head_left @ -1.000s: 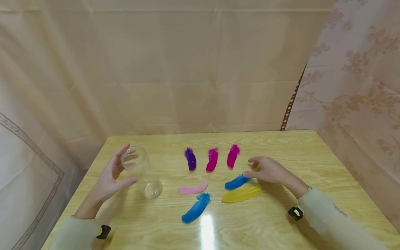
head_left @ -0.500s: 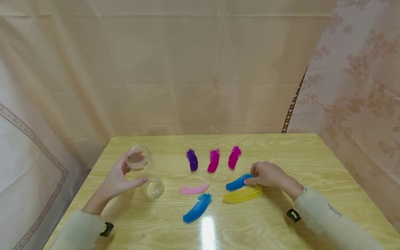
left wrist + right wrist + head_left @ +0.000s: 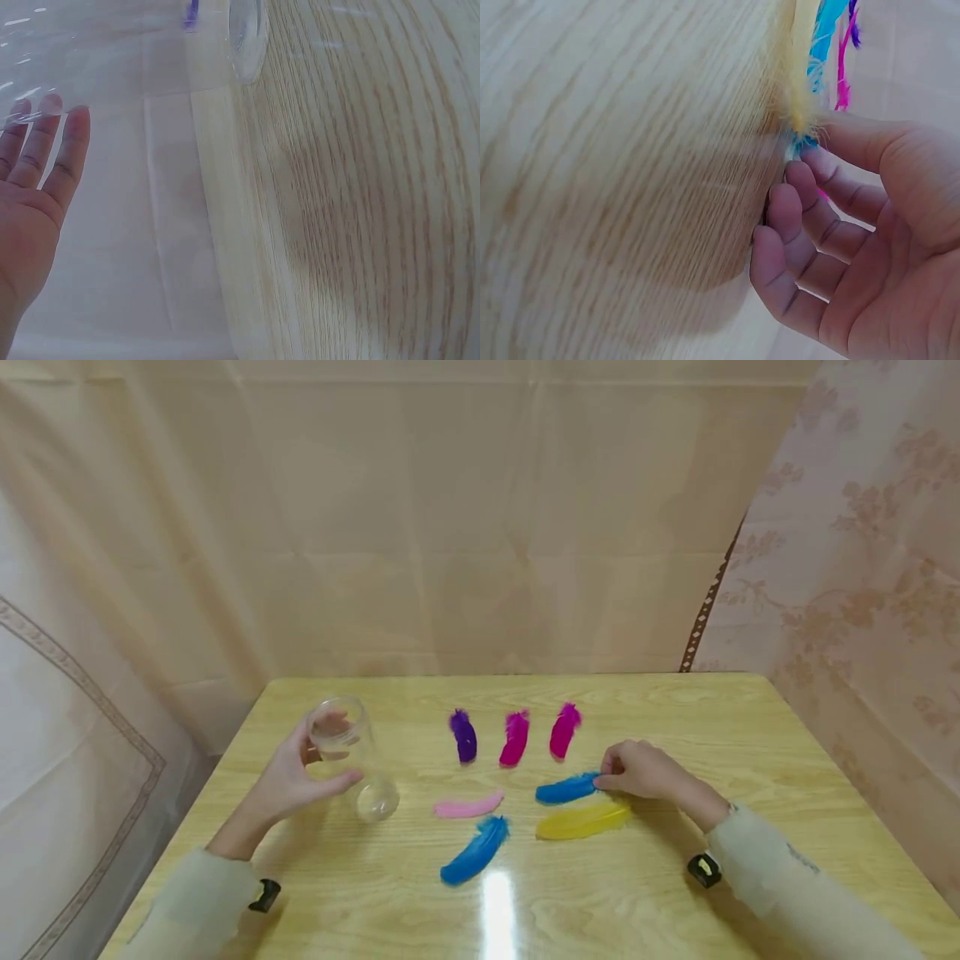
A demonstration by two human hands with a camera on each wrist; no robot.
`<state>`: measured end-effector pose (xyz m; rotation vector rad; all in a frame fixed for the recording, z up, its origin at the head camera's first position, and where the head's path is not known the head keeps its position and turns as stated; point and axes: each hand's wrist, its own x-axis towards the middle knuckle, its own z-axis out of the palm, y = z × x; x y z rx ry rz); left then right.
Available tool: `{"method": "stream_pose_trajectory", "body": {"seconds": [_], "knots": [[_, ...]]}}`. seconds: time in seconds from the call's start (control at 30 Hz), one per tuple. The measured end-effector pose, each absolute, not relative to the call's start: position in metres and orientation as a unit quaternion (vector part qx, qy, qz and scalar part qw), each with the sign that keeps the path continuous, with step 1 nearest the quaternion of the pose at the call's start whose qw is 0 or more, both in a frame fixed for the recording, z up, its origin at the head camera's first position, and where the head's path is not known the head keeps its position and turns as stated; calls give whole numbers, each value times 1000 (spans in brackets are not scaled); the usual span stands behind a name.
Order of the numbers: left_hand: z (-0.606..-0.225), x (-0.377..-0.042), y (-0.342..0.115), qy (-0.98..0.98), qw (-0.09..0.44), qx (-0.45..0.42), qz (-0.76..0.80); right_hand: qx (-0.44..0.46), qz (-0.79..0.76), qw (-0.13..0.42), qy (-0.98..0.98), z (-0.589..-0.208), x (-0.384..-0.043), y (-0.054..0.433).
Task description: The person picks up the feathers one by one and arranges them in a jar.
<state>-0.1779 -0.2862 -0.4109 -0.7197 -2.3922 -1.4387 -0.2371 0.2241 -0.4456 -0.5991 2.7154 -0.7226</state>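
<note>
On the left of the table, my left hand [image 3: 307, 777] grips a tall clear jar [image 3: 367, 756], thumb in front and fingers behind its upper part. In the left wrist view, several fingertips [image 3: 75, 120] meet the jar's see-through wall [image 3: 120, 67]. My right hand [image 3: 648, 772] pinches the fluffy end of a blue feather [image 3: 562, 789] between thumb and forefinger, the other fingers curled. Just below it lies a yellow feather [image 3: 581, 821], whose fluff partly covers the pinched end in the right wrist view.
A purple feather [image 3: 463, 739] and two magenta feathers, one in the middle [image 3: 514, 742] and one to the right [image 3: 564, 733], form a back row. Nearer lie a pink feather [image 3: 468, 807] and another blue feather [image 3: 474, 853]. A curtain [image 3: 480, 527] hangs behind the table [image 3: 630, 893].
My left hand has come in from the left and closed around the jar, whose top has shifted slightly right. My right fingers have closed on the blue feather, which has shifted slightly away from the yellow one.
</note>
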Motion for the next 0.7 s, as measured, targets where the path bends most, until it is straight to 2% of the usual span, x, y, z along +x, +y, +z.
{"method": "stream_pose_trajectory", "body": {"seconds": [0.43,0.53,0.7], "knots": [[-413,-183,-286,-818,129,-246,-504,-241,-289,135,917,-440,-245,229],[-413,-184,-286,-816,128,-249,-506,-247,-299,120,914,-438,-246,228],[-413,-182,-286,-814,124,-246,-511,-260,-317,61,910,-438,-250,222]]}}
